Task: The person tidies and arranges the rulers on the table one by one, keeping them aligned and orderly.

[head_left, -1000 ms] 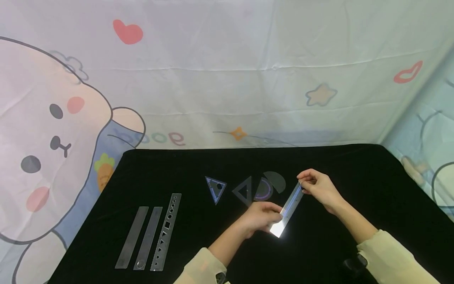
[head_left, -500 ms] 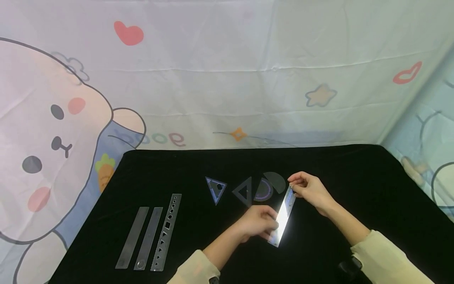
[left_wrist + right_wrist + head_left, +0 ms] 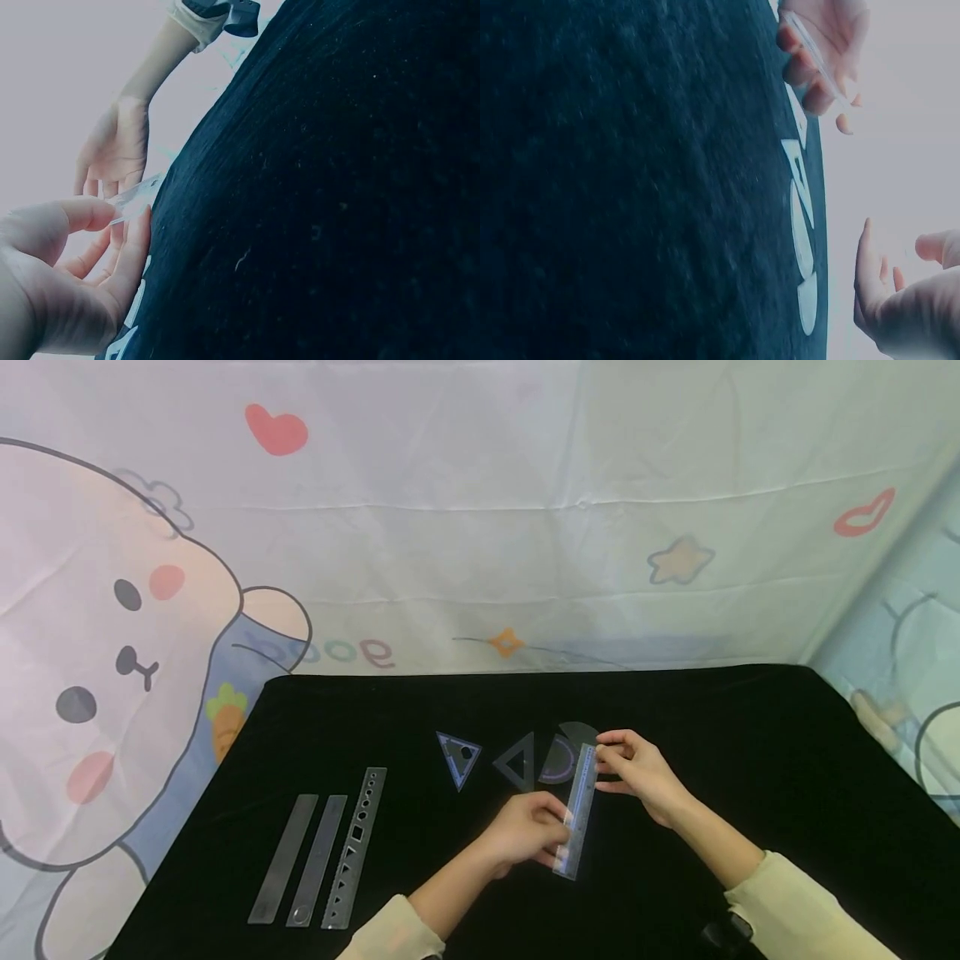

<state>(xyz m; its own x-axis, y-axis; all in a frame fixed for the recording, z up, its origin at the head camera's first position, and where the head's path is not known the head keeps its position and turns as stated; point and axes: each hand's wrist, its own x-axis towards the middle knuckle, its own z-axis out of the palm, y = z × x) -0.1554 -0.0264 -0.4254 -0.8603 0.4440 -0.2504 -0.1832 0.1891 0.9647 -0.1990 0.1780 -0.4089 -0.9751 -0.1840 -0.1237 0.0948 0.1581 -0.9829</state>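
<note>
A clear, blue-marked plastic ruler (image 3: 581, 811) stretches between a person's left hand (image 3: 525, 833), pinching its nearer half, and right hand (image 3: 641, 772), whose hold is unclear. A loose pinch could drop it onto the black-clothed tabletop (image 3: 765, 760) below.

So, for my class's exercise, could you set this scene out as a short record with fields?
Surface: black cloth
Held item: clear ruler with blue markings
Left hand: pinches the ruler toward its near end
Right hand: at the ruler's far end; whether it grips is unclear
Strips, head view, left to right: left strip; middle strip with a round mark; stencil strip with shaped holes
Flat shapes: blue-marked triangle; grey triangle; blue-marked semicircle; grey semicircle
</note>
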